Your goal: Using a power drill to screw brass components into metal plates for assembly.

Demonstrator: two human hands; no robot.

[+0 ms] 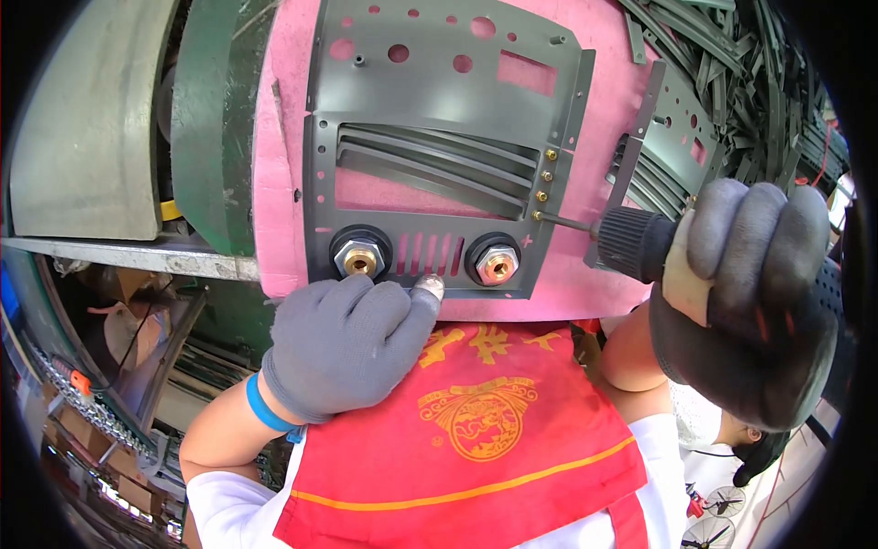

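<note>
Hands well apart. Right hand, in a grey glove, is wrapped tight around a black driver — its bit points left, tip at the lowest of four brass screws on the right side of the grey metal panel. Panel lies flat on a pink sheet, slanted slats across its middle, two round fittings near the bottom edge. Left hand, also gloved, sits at that edge, fingers curled, thumb tip by the slots — can't tell if it pinches the panel
</note>
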